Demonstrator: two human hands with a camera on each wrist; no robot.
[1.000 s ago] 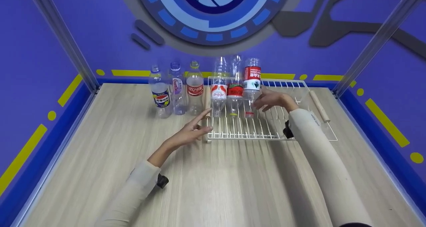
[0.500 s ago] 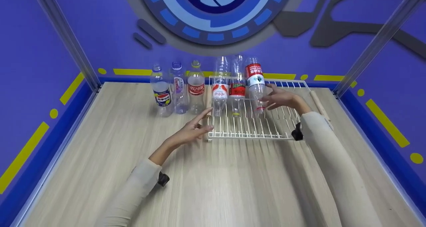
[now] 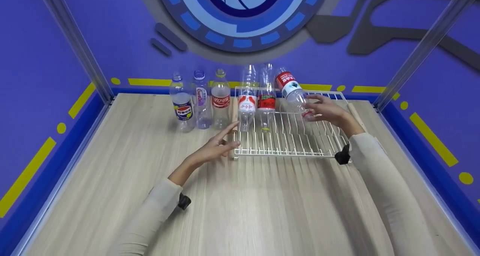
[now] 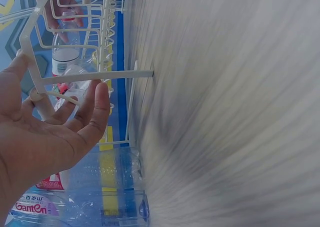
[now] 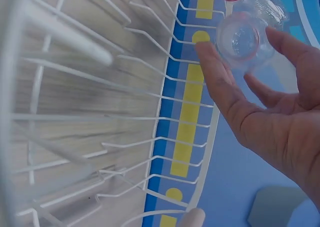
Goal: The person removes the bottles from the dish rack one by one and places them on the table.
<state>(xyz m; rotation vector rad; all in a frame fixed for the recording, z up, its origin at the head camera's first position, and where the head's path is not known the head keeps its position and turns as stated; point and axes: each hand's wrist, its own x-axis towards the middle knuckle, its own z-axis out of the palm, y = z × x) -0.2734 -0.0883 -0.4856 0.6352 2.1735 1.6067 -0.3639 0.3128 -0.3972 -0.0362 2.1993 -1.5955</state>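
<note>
Holding red-and-white-labelled bottle (image 3: 289, 85) tilted over wire rack (image 3: 285, 155) in right grip (image 3: 328, 110); touching rack's left end with wide left grip (image 3: 212, 150).

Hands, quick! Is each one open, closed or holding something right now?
Left hand: open, touching the wire rack.
Right hand: holding the tilted bottle with the red-and-white label.

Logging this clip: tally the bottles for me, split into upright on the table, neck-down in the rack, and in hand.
Upright on the table: 3 (Pepsi bottle, Ganten bottle, Coca-Cola bottle)
Neck-down in the white wire rack: 2 (white-label bottle, red-and-green-label bottle)
Tilted, in the right hand: 1 (red-and-white-label bottle)
Total: 6 bottles
</note>
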